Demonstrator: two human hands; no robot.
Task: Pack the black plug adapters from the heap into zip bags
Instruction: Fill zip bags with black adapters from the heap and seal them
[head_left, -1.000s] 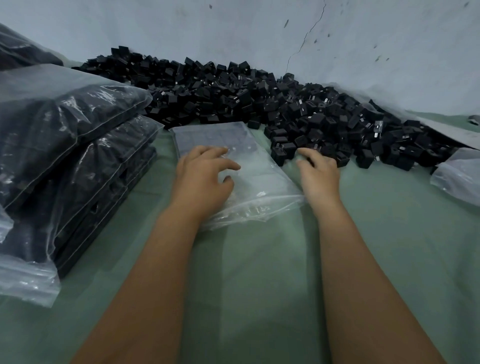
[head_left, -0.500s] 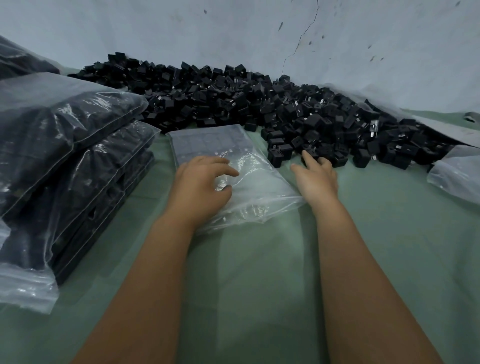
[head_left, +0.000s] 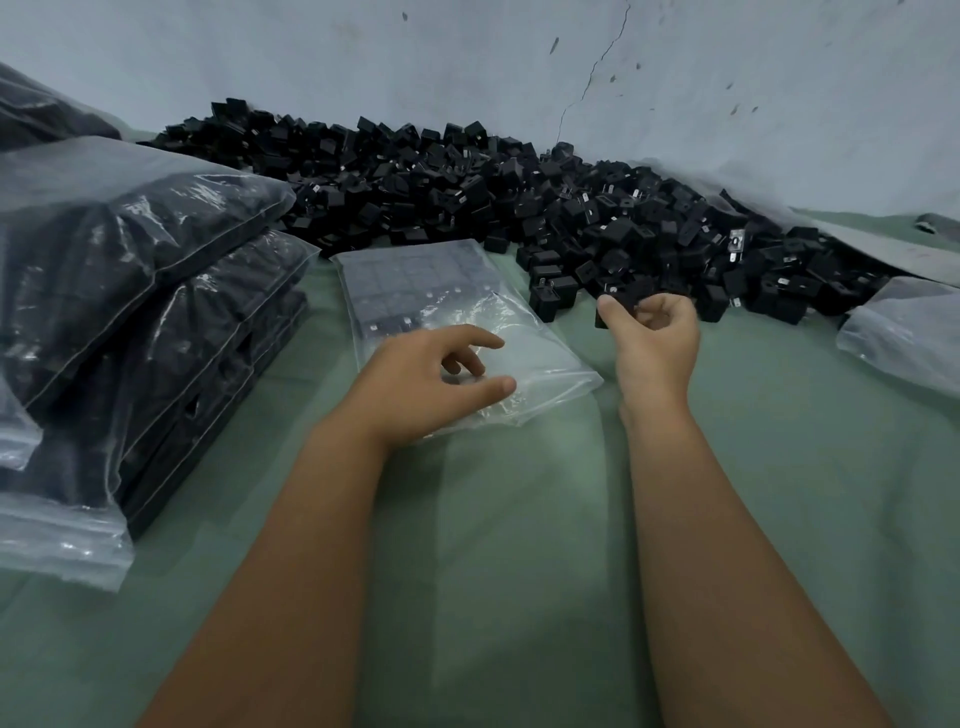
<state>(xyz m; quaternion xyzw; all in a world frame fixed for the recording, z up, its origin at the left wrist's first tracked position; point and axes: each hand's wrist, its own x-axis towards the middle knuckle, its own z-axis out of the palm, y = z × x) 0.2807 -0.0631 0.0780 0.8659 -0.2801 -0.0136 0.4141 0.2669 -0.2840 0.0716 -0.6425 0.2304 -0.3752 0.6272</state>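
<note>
At centre frame the right hand (head_left: 655, 338) pinches a black plug adapter (head_left: 618, 304) at the near edge of the heap of adapters (head_left: 467, 197), which runs across the upper middle along the wall. Left of it, the left hand (head_left: 431, 384) rests with loosely spread fingers on a part-filled zip bag (head_left: 415, 280). Filled bags (head_left: 130, 270) stack at left on the green cloth (head_left: 519, 519).

Packing wkshop: adapter heap (head_left: 519, 208), filled bags (head_left: 130, 270)
</note>
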